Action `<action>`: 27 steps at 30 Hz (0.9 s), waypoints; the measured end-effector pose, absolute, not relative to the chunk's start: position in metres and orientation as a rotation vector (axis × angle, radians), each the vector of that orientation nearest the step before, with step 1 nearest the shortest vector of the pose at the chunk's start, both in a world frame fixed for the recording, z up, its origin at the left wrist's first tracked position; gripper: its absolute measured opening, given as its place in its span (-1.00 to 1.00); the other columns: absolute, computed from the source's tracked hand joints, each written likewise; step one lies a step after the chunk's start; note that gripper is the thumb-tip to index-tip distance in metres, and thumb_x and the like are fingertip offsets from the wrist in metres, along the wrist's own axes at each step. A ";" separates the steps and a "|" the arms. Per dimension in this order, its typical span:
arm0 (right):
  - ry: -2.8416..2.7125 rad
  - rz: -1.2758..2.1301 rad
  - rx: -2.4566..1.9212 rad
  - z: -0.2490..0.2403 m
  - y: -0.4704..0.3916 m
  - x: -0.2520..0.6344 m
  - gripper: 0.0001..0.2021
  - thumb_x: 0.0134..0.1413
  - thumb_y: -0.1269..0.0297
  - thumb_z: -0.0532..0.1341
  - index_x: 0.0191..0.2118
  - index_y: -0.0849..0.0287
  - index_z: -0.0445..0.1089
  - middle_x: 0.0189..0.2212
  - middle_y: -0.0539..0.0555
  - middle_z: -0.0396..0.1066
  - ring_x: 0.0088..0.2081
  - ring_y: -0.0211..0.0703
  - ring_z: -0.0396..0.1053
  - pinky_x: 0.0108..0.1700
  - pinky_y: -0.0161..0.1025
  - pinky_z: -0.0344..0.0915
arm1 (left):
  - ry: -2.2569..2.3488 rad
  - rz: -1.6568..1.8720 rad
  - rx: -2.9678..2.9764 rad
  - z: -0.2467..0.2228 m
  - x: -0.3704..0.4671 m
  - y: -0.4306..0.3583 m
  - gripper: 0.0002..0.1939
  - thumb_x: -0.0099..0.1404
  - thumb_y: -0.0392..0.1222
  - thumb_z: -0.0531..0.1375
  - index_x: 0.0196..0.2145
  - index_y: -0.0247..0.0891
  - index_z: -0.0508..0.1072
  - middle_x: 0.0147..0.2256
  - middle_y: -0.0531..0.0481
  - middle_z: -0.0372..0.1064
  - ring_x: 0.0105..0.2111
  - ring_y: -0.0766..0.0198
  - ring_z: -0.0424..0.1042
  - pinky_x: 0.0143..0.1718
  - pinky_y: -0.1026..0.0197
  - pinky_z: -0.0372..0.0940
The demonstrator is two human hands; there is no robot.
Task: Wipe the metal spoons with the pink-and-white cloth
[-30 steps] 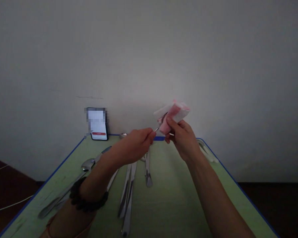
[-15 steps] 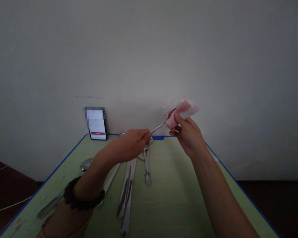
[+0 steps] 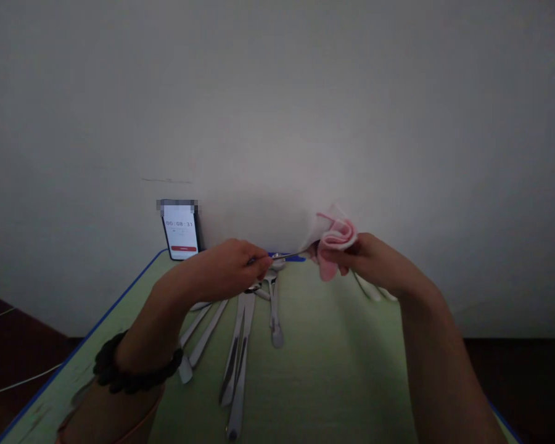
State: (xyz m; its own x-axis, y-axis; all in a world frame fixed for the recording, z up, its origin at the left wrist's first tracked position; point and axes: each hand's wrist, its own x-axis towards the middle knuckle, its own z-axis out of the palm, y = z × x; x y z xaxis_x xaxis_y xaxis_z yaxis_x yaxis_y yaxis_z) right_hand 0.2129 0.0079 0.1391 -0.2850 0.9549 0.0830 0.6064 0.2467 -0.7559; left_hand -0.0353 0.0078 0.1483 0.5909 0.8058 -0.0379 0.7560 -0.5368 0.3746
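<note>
My left hand point(image 3: 229, 265) is closed around one end of a thin piece of metal cutlery point(image 3: 287, 254), held level above the table. Its other end runs into a folded pink-and-white cloth point(image 3: 337, 237), so I cannot tell whether it is a spoon or a fork. The cloth is pinched in my right hand point(image 3: 372, 262), which is closed at the right of it. Beneath my hands lie table knives point(image 3: 237, 370) with their handles toward me. A spoon point(image 3: 279, 264) and other cutlery lie close to them, partly hidden by my left hand.
A phone point(image 3: 181, 231) showing a running timer leans upright against the wall at the back left. The green tabletop point(image 3: 305, 382) has a blue edge. Behind my right hand lie pale cutlery handles point(image 3: 372, 288). White cables run along the floor at left.
Both hands have come down a little; the left has shifted left and the right has moved right and turned. The cloth is bunched differently around the cutlery. Handles at right have come into view.
</note>
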 end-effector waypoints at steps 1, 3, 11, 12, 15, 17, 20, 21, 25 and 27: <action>-2.036 0.801 -1.458 0.140 0.007 0.212 -0.78 0.00 0.15 0.14 -0.48 0.18 0.41 -0.60 0.00 0.35 -0.52 -0.22 0.27 -0.45 -0.32 0.18 | 1.276 0.176 2.484 0.148 -0.035 0.008 -0.60 0.31 -0.07 -0.11 -0.46 -0.28 0.41 -0.55 0.06 0.33 -0.55 0.35 0.26 -0.49 0.32 0.06; -2.135 0.699 -1.561 0.142 0.005 0.208 -0.83 -0.01 0.23 0.15 -0.45 0.17 0.44 -0.50 0.06 0.45 -0.43 -0.15 0.35 -0.38 -0.31 0.23 | 1.283 0.140 2.519 0.148 -0.034 0.008 -0.61 0.31 -0.09 -0.10 -0.42 -0.28 0.45 -0.51 0.03 0.37 -0.53 0.33 0.28 -0.48 0.31 0.05; -2.342 0.508 -1.784 0.142 0.003 0.203 -0.84 -0.01 0.23 0.17 -0.42 0.15 0.47 -0.44 0.11 0.52 -0.37 -0.09 0.44 -0.37 -0.34 0.25 | 1.261 0.065 2.582 0.147 -0.029 0.008 -0.66 0.29 -0.14 -0.07 -0.43 -0.28 0.44 -0.49 -0.01 0.40 -0.50 0.32 0.30 -0.48 0.30 0.03; -2.335 0.506 -1.772 0.142 0.003 0.204 -0.84 -0.01 0.23 0.17 -0.40 0.14 0.48 -0.43 0.11 0.52 -0.37 -0.09 0.44 -0.37 -0.34 0.25 | 1.261 0.079 2.582 0.148 -0.029 0.008 -0.67 0.29 -0.14 -0.06 -0.40 -0.28 0.45 -0.47 -0.02 0.41 -0.49 0.31 0.31 -0.48 0.30 0.03; -2.311 0.510 -1.721 0.142 0.004 0.205 -0.81 -0.01 0.21 0.17 -0.34 0.14 0.50 -0.43 0.11 0.53 -0.37 -0.08 0.44 -0.34 -0.32 0.27 | 1.282 0.132 2.583 0.149 -0.030 0.007 -0.69 0.30 -0.14 -0.06 -0.34 -0.27 0.44 -0.44 -0.02 0.42 -0.48 0.31 0.32 -0.48 0.31 0.03; -2.303 0.524 -1.677 0.142 0.005 0.205 -0.79 -0.01 0.23 0.16 -0.29 0.14 0.50 -0.41 0.10 0.53 -0.35 -0.07 0.44 -0.32 -0.31 0.28 | 1.306 0.143 2.583 0.149 -0.031 0.008 -0.68 0.30 -0.12 -0.06 -0.36 -0.27 0.44 -0.49 0.00 0.40 -0.52 0.32 0.29 -0.51 0.31 0.01; -2.300 0.519 -1.607 0.141 0.006 0.205 -0.78 0.02 0.30 0.13 -0.25 0.14 0.48 -0.34 0.09 0.53 -0.30 -0.07 0.43 -0.26 -0.29 0.28 | 1.325 0.164 2.585 0.148 -0.033 0.009 -0.69 0.30 -0.12 -0.06 -0.39 -0.26 0.42 -0.55 0.03 0.36 -0.57 0.33 0.26 -0.54 0.31 -0.02; -2.300 0.509 -1.590 0.141 0.006 0.205 -0.78 0.03 0.31 0.11 -0.25 0.15 0.48 -0.34 0.08 0.53 -0.30 -0.08 0.43 -0.25 -0.28 0.28 | 1.324 0.177 2.591 0.148 -0.033 0.010 -0.69 0.30 -0.12 -0.06 -0.39 -0.26 0.42 -0.55 0.03 0.35 -0.56 0.33 0.26 -0.54 0.31 -0.02; -2.308 0.472 -1.553 0.140 0.007 0.205 -0.77 0.07 0.28 0.07 -0.28 0.15 0.47 -0.42 0.06 0.51 -0.37 -0.12 0.41 -0.28 -0.30 0.26 | 1.298 0.199 2.606 0.147 -0.034 0.012 -0.69 0.30 -0.12 -0.07 -0.40 -0.26 0.41 -0.56 0.04 0.33 -0.56 0.34 0.26 -0.53 0.31 -0.02; -2.311 0.466 -1.553 0.139 0.007 0.205 -0.77 0.08 0.27 0.07 -0.31 0.16 0.47 -0.45 0.06 0.49 -0.38 -0.13 0.40 -0.30 -0.31 0.25 | 1.295 0.199 2.598 0.148 -0.034 0.011 -0.69 0.30 -0.12 -0.07 -0.40 -0.26 0.40 -0.56 0.05 0.32 -0.56 0.34 0.25 -0.53 0.31 -0.01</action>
